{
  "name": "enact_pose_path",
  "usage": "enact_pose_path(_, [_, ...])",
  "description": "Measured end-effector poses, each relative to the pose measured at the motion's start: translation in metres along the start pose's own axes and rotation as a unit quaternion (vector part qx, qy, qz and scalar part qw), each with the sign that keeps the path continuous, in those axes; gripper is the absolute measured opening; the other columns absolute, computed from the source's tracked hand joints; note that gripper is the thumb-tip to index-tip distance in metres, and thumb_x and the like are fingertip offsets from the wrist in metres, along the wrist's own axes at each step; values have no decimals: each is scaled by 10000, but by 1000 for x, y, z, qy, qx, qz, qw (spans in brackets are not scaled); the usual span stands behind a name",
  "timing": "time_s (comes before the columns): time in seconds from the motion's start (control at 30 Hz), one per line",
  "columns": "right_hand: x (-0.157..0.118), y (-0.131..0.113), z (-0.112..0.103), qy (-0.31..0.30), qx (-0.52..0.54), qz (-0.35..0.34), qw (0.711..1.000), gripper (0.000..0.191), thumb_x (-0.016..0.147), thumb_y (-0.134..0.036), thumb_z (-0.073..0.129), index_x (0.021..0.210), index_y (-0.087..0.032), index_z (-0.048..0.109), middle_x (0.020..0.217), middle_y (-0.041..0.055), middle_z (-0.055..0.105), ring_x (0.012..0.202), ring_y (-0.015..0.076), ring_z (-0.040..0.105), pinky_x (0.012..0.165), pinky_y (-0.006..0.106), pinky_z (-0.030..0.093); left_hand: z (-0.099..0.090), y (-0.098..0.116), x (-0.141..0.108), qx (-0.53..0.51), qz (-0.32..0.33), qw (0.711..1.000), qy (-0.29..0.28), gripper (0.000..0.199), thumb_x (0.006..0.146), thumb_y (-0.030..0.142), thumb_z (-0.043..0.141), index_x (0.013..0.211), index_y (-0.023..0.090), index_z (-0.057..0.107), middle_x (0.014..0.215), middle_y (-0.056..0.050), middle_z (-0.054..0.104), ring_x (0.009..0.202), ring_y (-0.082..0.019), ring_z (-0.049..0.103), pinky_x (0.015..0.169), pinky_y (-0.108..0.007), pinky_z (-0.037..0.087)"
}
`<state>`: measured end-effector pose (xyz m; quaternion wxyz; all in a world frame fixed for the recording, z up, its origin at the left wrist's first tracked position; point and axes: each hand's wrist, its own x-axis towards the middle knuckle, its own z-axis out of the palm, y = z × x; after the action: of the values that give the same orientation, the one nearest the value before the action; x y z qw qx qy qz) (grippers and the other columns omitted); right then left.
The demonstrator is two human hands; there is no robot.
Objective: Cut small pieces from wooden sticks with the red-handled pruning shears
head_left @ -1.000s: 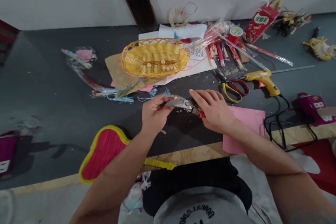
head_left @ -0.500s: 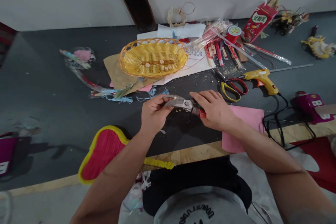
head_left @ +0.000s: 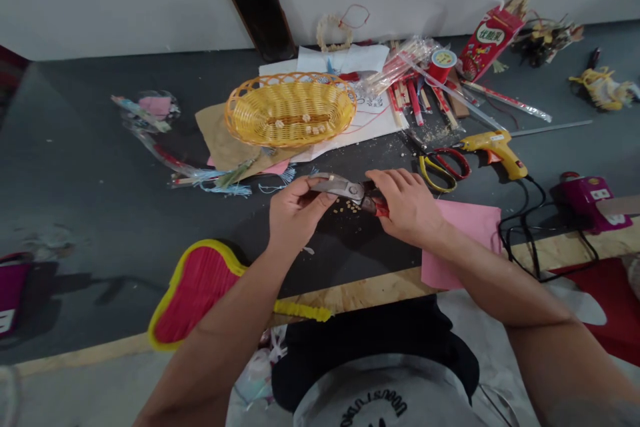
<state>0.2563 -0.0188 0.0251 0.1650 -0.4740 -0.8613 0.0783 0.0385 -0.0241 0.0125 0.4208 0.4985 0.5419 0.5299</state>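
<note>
My right hand [head_left: 407, 203] is wrapped round the red grips of a pair of pruning shears [head_left: 353, 190]. The metal blades point left and now lie close together. At their tips my left hand [head_left: 295, 213] is pinched, its thumb and fingers around something too small to make out. Several tiny cut pieces [head_left: 350, 205] of pale material lie on the dark table just below the blades. Beyond my hands stands a yellow woven basket [head_left: 290, 103] with a few small pale pieces in it.
To the right are scissors [head_left: 444, 170], a yellow glue gun [head_left: 495, 147] with a black cord, and pink paper [head_left: 463, 240]. A red pad with yellow edging [head_left: 197, 297] lies at the front left. Behind are wrapped sticks [head_left: 407, 67], a thread spool [head_left: 441, 67] and a red drink carton [head_left: 490, 40].
The shears' blades have closed from a wider gap, where a small pale piece showed between them. More cut pieces are visible below. Both hands stay nearly in place.
</note>
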Motion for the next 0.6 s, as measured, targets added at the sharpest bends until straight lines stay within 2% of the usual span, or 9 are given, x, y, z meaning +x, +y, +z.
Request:
enact_pose_path(0.13, [-2, 3, 3, 2, 20, -5, 1000, 237, 841, -193, 586, 1077, -204, 600, 1271, 114, 699, 1072, 295, 615, 868, 422, 449, -1, -5, 1, 22, 9, 999, 22, 200, 754, 355, 833, 887, 207, 816, 854, -41, 788, 787, -174, 704, 724, -265, 554])
enact_pose_path(0.2, [-3, 3, 4, -2, 10, -30, 999, 214, 826, -158, 581, 1030, -218, 608, 1352, 101, 672, 1122, 297, 601, 889, 429, 445, -2, -6, 1, 29, 19, 999, 23, 180, 765, 348, 821, 877, 207, 816, 844, -35, 785, 775, -169, 701, 706, -256, 548])
enact_pose_path(0.4, [-2, 0, 2, -14, -12, -42, 999, 236, 832, -106, 551, 1043, -191, 613, 1521, 130, 555, 1201, 307, 571, 952, 459, 433, -2, -4, 0, 44, 40, 998, 31, 135, 744, 293, 818, 853, 212, 817, 821, -18, 788, 716, -144, 695, 641, -223, 532])
enact_pose_path(0.5, [-2, -2, 3, -6, -21, -54, 998, 244, 866, -127, 543, 1095, -171, 616, 1569, 158, 493, 1287, 323, 527, 1040, 496, 392, -1, -2, 0, 46, 52, 997, 37, 94, 714, 223, 791, 805, 207, 808, 791, -14, 787, 726, -154, 715, 666, -231, 551])
enact_pose_path(0.6, [-2, -2, 4, -6, -15, -55, 998, 262, 889, -132, 532, 1133, -170, 618, 1564, 157, 498, 1367, 321, 472, 1109, 514, 339, 0, 1, 0, 46, 56, 997, 38, 106, 684, 168, 746, 766, 209, 800, 758, -4, 783, 724, -160, 726, 686, -241, 565])
